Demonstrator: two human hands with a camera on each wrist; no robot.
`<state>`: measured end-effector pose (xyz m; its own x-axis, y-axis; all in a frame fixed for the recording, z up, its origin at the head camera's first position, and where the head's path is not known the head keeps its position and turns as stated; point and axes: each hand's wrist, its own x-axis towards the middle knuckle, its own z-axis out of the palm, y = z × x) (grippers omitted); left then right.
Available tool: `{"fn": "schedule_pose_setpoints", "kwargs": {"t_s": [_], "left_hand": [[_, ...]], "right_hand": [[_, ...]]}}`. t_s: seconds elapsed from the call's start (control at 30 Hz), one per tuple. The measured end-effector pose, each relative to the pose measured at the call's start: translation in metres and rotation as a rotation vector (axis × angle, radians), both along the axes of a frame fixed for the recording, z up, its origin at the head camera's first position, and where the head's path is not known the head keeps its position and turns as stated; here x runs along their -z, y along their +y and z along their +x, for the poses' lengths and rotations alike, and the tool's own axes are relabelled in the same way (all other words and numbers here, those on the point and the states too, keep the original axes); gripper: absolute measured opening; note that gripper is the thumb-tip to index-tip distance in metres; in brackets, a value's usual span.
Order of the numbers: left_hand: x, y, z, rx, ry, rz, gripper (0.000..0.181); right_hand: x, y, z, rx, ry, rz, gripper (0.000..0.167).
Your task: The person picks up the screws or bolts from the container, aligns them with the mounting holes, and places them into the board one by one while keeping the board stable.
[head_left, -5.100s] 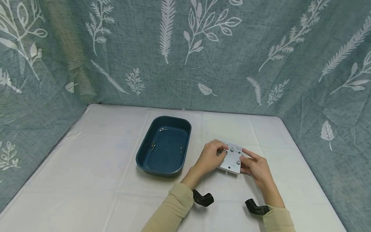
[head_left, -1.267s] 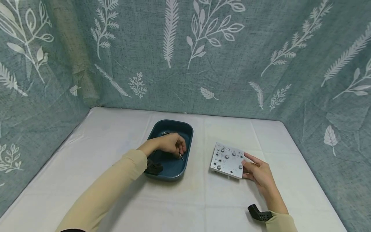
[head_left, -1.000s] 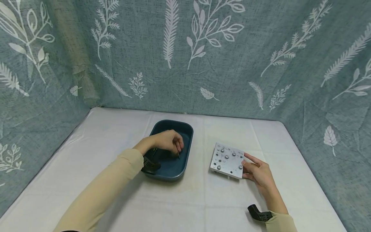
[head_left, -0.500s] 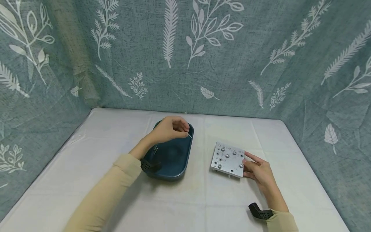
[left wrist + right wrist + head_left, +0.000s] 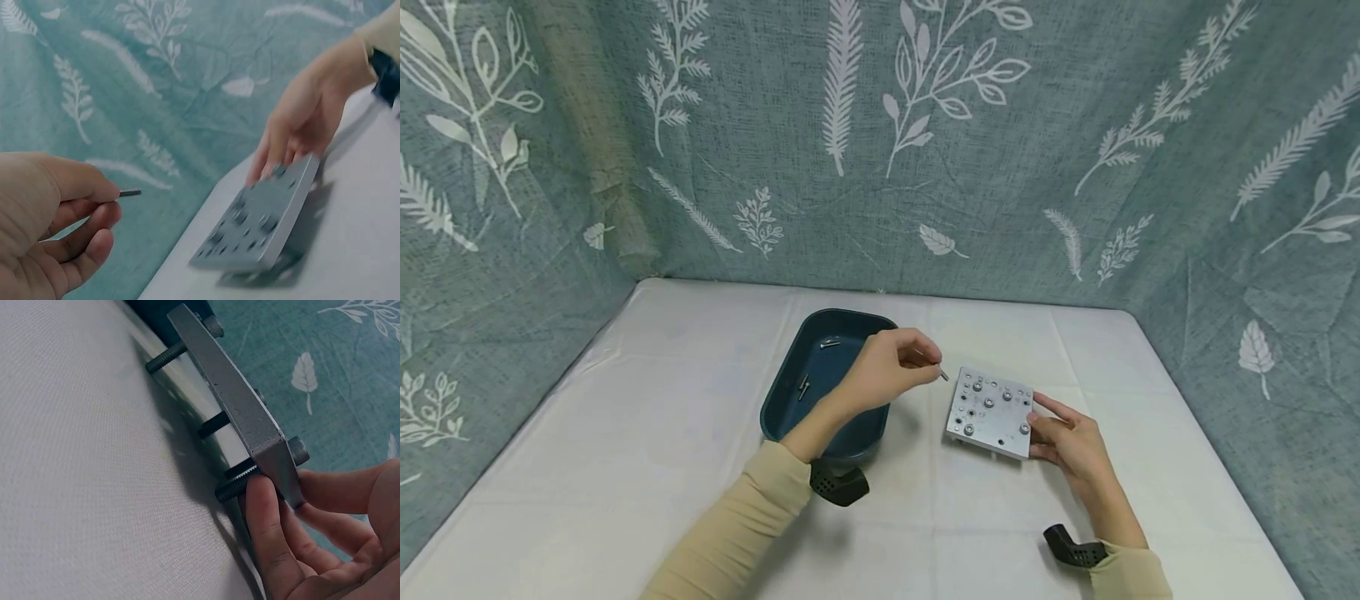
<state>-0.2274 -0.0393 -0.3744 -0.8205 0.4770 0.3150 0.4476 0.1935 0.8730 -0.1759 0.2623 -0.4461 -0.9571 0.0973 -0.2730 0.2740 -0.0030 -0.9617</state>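
Note:
My left hand (image 5: 887,367) pinches a small metal screw (image 5: 944,376) between thumb and fingertips, in the air between the tray and the plate. In the left wrist view the threaded end of the screw (image 5: 130,192) sticks out past the fingertips; its head is hidden. My right hand (image 5: 1071,442) grips the right edge of a silver metal plate (image 5: 988,414), thumb on top and fingers beneath. Several screws sit in the plate's holes, heads up. From the right wrist, their threaded shanks (image 5: 167,357) show below the plate (image 5: 234,394), which is held tilted above the cloth.
A dark blue tray (image 5: 766,414) stands left of the plate, partly behind my left forearm. Loose screws (image 5: 803,387) lie in it, and another group (image 5: 830,343) near its far end. White cloth (image 5: 625,433) covers the table; a green leaf-patterned curtain (image 5: 737,125) hangs behind.
My left hand went from the plate into the tray, picked up a screw, lifted it out and carried it right toward the plate. The right hand keeps its hold on the plate.

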Motion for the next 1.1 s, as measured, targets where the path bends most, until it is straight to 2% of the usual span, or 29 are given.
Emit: {"fn": "schedule_pose_setpoints", "kwargs": {"t_s": [0.3,0.53,0.7,0.87,1.1], "left_hand": [[0.019,0.042,0.02,0.012,-0.064,0.022,0.011],[0.034,0.064,0.031,0.007,-0.098,0.054,0.01],[0.045,0.074,0.034,-0.014,-0.131,0.074,0.009],[0.055,0.079,0.033,-0.034,-0.128,0.073,0.01],[0.061,0.079,0.031,-0.031,-0.117,0.071,0.012]], "right_hand": [[0.001,0.0,0.0,-0.002,0.003,0.023,0.054],[0.001,0.0,-0.001,0.006,0.005,0.031,0.053],[0.002,0.0,-0.001,0.005,0.008,0.044,0.053],[0.002,0.0,-0.001,0.001,0.006,0.063,0.052],[0.002,0.0,0.0,-0.005,0.018,0.07,0.052]]}}
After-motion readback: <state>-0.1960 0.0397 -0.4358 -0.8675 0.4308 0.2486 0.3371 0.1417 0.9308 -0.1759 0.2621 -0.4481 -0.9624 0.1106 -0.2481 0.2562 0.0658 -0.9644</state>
